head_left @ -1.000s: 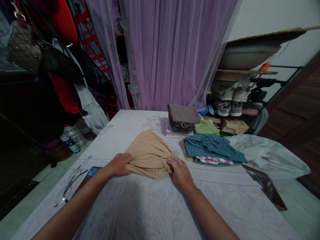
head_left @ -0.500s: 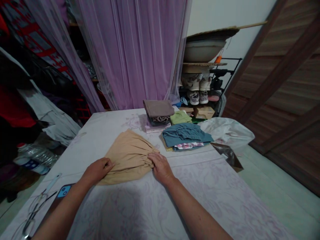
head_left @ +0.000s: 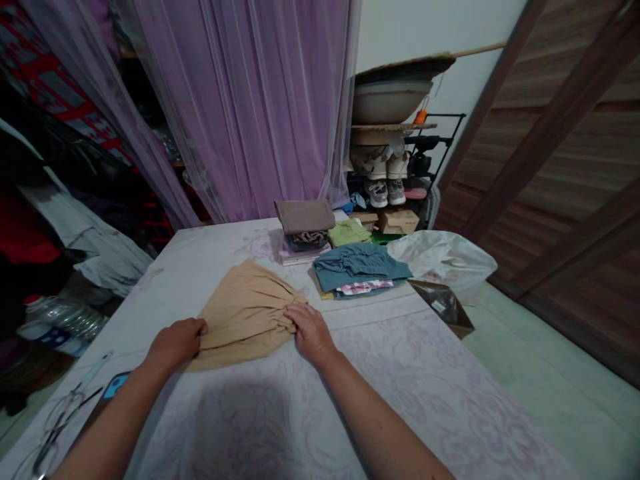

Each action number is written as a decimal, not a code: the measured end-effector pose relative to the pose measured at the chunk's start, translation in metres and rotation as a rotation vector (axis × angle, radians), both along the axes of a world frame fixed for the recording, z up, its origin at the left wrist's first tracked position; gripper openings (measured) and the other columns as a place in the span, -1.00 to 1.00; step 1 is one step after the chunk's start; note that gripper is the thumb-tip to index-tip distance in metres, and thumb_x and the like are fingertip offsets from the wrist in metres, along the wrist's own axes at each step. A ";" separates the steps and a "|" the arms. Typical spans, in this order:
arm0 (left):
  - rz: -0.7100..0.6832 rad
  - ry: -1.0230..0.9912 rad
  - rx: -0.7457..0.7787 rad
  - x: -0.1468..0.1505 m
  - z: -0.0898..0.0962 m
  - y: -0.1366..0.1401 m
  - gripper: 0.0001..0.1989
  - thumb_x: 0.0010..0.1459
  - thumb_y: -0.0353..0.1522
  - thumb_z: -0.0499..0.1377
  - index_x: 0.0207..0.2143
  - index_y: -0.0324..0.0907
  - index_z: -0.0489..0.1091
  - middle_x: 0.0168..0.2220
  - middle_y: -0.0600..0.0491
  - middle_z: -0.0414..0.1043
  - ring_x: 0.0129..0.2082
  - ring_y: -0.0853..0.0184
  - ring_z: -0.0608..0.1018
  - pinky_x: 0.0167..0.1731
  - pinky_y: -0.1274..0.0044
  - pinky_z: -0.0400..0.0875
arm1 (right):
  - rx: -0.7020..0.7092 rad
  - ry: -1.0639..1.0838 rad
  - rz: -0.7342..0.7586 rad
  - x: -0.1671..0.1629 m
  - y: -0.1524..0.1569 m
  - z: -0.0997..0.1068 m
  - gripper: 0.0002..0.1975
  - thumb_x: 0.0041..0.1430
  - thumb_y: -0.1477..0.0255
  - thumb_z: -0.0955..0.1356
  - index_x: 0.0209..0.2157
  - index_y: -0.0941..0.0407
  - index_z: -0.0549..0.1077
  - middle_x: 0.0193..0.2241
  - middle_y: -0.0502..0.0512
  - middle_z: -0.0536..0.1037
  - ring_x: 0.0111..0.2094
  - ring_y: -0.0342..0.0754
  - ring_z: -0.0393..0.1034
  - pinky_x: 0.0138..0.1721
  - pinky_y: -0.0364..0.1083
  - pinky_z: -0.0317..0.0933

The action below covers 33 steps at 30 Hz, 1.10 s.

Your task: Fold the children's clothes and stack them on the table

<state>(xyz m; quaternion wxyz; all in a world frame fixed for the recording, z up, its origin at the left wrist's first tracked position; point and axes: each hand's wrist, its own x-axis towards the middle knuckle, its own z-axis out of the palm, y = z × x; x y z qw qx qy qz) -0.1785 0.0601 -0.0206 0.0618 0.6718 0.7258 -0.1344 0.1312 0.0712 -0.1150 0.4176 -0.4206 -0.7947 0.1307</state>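
Observation:
A tan cloth garment (head_left: 245, 313) with one end gathered lies flat on the patterned cloth of the table. At its left edge, my left hand (head_left: 176, 343) is closed with the fingers curled on the fabric. My right hand (head_left: 311, 333) grips the puckered end on the right, its fingertips pressed into the gathers. Whether the garment is shorts or a skirt I cannot tell. Just beyond my right hand sits a folded blue-grey garment (head_left: 357, 260) on top of other folded clothes.
Behind the tan garment stands a stack of folded clothes topped by a brown piece (head_left: 305, 217), beside a green folded cloth (head_left: 349, 233). A phone (head_left: 116, 385) and eyeglasses (head_left: 55, 423) lie near my left forearm. A plastic bag (head_left: 445, 257) is at the right edge.
My view has turned slightly right, so everything sits further left. My left hand has slid a little outward along the garment's left edge. The right hand stays on the gathered end.

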 end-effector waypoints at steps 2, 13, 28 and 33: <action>-0.005 -0.016 0.112 0.006 0.000 -0.003 -0.64 0.04 -0.49 -0.04 -0.21 -0.12 0.48 -0.12 -0.09 0.55 -0.11 0.08 0.56 -0.20 0.34 0.40 | 0.037 0.039 -0.010 0.001 0.002 -0.003 -0.41 -0.07 0.75 0.20 -0.05 0.05 0.52 -0.04 0.09 0.56 0.04 -0.02 0.35 0.08 0.03 0.23; -0.285 -0.515 0.466 0.036 -0.047 -0.022 -0.60 0.14 -0.13 0.16 -0.04 -0.14 0.45 -0.02 -0.08 0.52 0.02 0.15 0.51 0.07 0.31 0.37 | 0.190 0.134 -0.046 0.006 -0.002 0.005 -0.67 0.16 0.53 0.25 -0.08 0.09 0.51 -0.07 0.16 0.56 0.01 0.02 0.38 0.07 0.04 0.25; -0.199 -0.353 0.357 0.011 -0.031 -0.026 -0.57 0.21 -0.26 0.06 0.12 -0.14 0.37 0.09 -0.07 0.46 0.08 0.16 0.47 0.11 0.33 0.30 | -0.126 -0.329 -0.140 -0.012 0.013 0.052 -0.76 0.28 0.33 0.25 -0.31 0.07 0.54 -0.33 0.14 0.62 -0.22 0.02 0.45 -0.08 -0.03 0.12; -0.087 -0.264 0.587 0.002 -0.015 -0.012 -0.57 0.21 -0.33 0.04 0.12 -0.21 0.34 0.11 -0.13 0.43 0.12 0.13 0.43 0.16 0.28 0.21 | -0.347 -0.446 -0.317 -0.017 0.039 0.065 -0.68 0.33 0.28 0.19 -0.27 0.10 0.53 -0.33 0.17 0.62 -0.32 -0.02 0.46 -0.34 -0.12 0.10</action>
